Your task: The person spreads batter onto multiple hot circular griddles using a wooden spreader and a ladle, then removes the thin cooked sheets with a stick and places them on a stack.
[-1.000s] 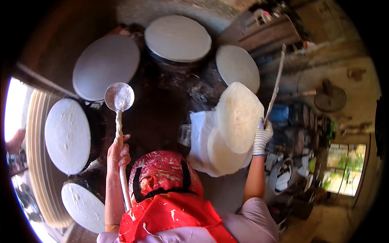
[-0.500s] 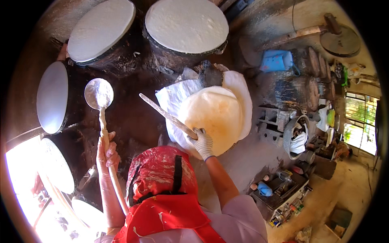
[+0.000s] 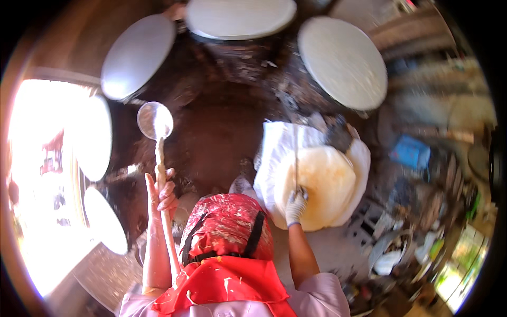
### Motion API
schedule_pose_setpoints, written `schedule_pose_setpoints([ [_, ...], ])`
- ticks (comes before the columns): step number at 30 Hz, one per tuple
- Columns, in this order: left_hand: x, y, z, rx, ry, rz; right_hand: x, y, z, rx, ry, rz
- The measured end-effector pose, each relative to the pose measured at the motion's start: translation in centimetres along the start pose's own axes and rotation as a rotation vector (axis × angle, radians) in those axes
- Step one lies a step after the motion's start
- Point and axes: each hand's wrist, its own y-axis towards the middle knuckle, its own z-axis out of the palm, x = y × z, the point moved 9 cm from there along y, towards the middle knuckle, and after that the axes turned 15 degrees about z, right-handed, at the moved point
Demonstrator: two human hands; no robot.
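Note:
My bare left hand (image 3: 165,196) has its fingers wrapped round the long handle of a ladle, the thumb sticking up. The ladle's round bowl (image 3: 153,122), coated in pale batter, points away from me. My right hand (image 3: 296,207), in a striped knit glove, grips a thin wooden stick (image 3: 296,158) that points away, above a stack of large round flatbreads (image 3: 330,177). The flatbreads are pale with a yellowish middle and rest on white sheeting (image 3: 270,145). Motion blur hides whether the stick touches them. A dark, bundled thing (image 3: 338,134) sits at the stack's far edge.
Dark round stoves with white tops curve around me: one far right (image 3: 343,62), one straight ahead (image 3: 240,18), one far left (image 3: 138,57), others nearer left. Right of the stack are a blue container (image 3: 411,152), hollow blocks (image 3: 364,222) and a metal basin (image 3: 390,253).
The view has turned left, so the stoves and flatbread stack sit further right. The stick in my right hand has swung from pointing left to pointing straight away. My left hand keeps the ladle.

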Motion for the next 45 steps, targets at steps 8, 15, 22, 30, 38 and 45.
schedule_pose_setpoints([
  [8, -5.7, -10.8, -15.8, -0.242, -0.089, 0.320, 14.6, -3.6, 6.8, 0.670, -0.114, -0.357],
  [15, -0.9, -25.1, -23.8, -0.651, 0.107, 0.577, 27.6, -15.4, 11.1, 1.098, -0.605, -1.079],
  [22, 8.2, -31.8, -29.3, -1.098, -0.119, 0.851, 29.2, -25.5, 32.0, 0.986, -1.144, -1.485],
  [30, 9.6, -30.6, -34.9, -1.258, -0.091, 0.800, 26.7, -24.2, 35.2, 0.777, -1.403, -1.661],
  [38, 5.2, -29.9, -48.0, -1.397, 0.602, 0.708, 35.8, -24.3, 6.3, 1.207, -1.029, -0.968],
  [45, 8.1, -25.3, -50.5, -1.393, 0.375, 0.461, 31.2, -37.1, 11.0, 1.360, -1.193, -1.402],
])
